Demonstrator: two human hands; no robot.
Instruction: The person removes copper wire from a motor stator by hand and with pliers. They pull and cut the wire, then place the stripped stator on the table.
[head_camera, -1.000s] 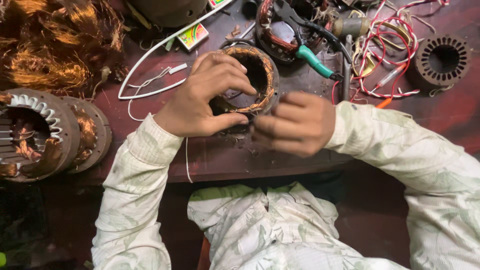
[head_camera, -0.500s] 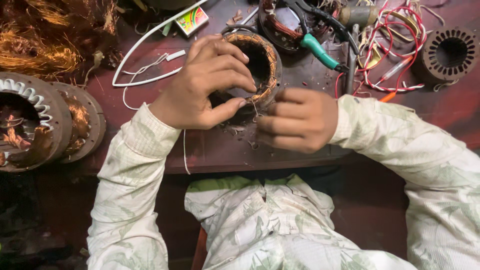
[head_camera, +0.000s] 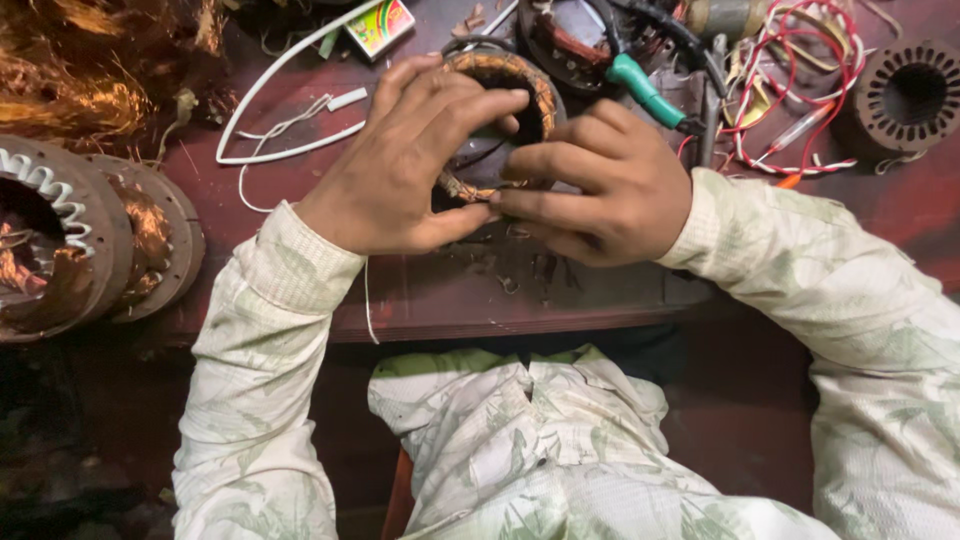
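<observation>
On the table (head_camera: 600, 300), a wound stator ring (head_camera: 500, 80) sits between the left hand (head_camera: 400, 170) and right hand (head_camera: 600, 185). Two larger stators (head_camera: 90, 240) lie far left, a wire bundle (head_camera: 790, 90) right, pliers (head_camera: 650, 90) behind.

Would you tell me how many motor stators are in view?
3: one wound stator held between left hand and right hand, bare stator core top right, large stator far left; others may be hidden.

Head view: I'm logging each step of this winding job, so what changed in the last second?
The right hand moved in from beside the copper-wound stator and now grips its near edge, fingertips meeting the left thumb. The left hand stayed draped over the stator, which remains on the table.
</observation>
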